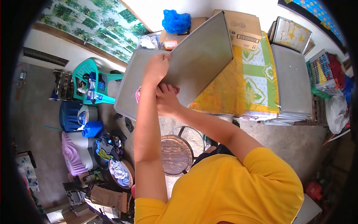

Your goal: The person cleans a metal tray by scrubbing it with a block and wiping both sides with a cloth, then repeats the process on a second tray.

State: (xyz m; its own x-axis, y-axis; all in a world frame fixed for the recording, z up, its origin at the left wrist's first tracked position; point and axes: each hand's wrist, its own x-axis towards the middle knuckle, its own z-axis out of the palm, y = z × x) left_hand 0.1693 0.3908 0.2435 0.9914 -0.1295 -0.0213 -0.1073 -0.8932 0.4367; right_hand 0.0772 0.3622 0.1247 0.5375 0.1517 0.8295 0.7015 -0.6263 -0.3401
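Note:
A flat grey metal tray (203, 56) is tilted up, with its left corner at my left hand (157, 68). The fingers of that hand are closed on the tray's edge. Under it lies a second grey metal tray (128, 80), flat at the left end of the table. My right hand (167, 100) is just below, beside my left forearm, with its fingers bent over a pink cloth (138, 95). Parts of the cloth show on both sides of the forearm; the rest is hidden.
A table with a yellow patterned cover (257, 69) carries cardboard boxes (242, 28), a blue plastic bag (176, 21) and a stack of metal trays (292, 82). A round wooden stool (176, 155) stands before me. A green chair (89, 80) holds items at left.

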